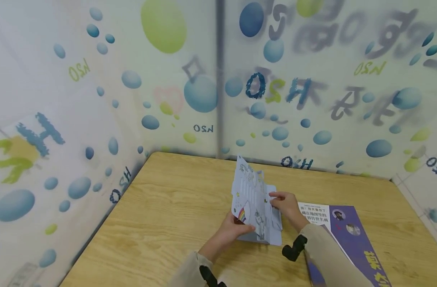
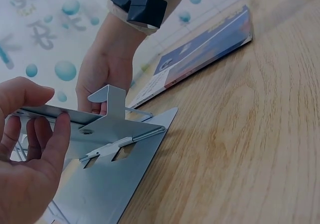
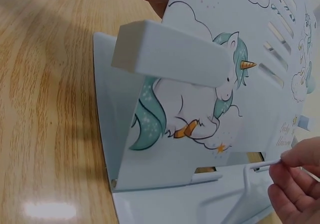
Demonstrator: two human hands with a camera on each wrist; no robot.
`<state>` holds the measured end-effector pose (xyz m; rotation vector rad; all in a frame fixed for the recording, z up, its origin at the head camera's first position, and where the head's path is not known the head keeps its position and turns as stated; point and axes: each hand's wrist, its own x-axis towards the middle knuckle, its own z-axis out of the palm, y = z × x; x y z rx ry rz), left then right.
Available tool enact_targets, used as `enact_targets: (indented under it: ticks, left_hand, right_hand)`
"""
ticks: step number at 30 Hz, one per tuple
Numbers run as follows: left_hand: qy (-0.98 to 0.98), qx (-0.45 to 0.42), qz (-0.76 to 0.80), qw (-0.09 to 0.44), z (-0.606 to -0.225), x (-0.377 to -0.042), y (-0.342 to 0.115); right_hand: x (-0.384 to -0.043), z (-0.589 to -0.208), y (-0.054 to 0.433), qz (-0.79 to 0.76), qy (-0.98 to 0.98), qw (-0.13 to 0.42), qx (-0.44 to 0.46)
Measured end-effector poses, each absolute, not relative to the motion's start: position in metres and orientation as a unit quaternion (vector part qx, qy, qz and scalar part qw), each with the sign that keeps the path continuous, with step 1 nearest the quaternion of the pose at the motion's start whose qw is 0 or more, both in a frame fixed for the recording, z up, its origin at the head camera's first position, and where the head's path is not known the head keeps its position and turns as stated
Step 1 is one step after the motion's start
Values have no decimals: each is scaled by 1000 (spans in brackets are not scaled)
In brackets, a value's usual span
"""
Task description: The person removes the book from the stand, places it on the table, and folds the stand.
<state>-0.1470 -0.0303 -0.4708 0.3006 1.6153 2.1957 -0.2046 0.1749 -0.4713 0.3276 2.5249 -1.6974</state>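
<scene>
A pale metal folding book stand (image 1: pixel 249 199), printed with unicorns and a rainbow, is partly unfolded above the wooden table. My left hand (image 1: pixel 233 227) grips the near edge of its upright panel, thumb on one face and fingers behind. On the stand's other side, my right hand (image 1: pixel 284 203) pinches a thin wire rod (image 3: pixel 262 165) near the base plate (image 3: pixel 165 204). A bent ledge (image 3: pixel 175 54) sticks out from the unicorn panel (image 3: pixel 195 99). Seen from the left wrist, a folded wire support (image 2: pixel 120 146) lies along the slotted plate (image 2: pixel 130 174).
A purple and white book (image 1: pixel 351 235) lies flat to the right, partly beneath my right forearm. The wooden table (image 1: pixel 161 211) meets walls (image 1: pixel 175 79) covered in a bubble pattern along its back and left.
</scene>
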Motion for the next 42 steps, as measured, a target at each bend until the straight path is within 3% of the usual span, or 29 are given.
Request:
enact_targets:
  ticks: [17,26,35,42]
  left_hand:
    - [578,123,777,217,-470,-146,-39]
    - [631,237,686,272,-449,-175,-82]
    - [730,139,623,246,-415,-208,-92]
    - [712,79,661,224,-391,-217,-78]
  right_hand:
    - [-199,-474,176,-552,827,47,98]
    - [-175,-455,183,-509,857,74,-30]
    - [-142,-440,167,-558,810,79,-163]
    - [-125,-441,134,-593,788,49,-158]
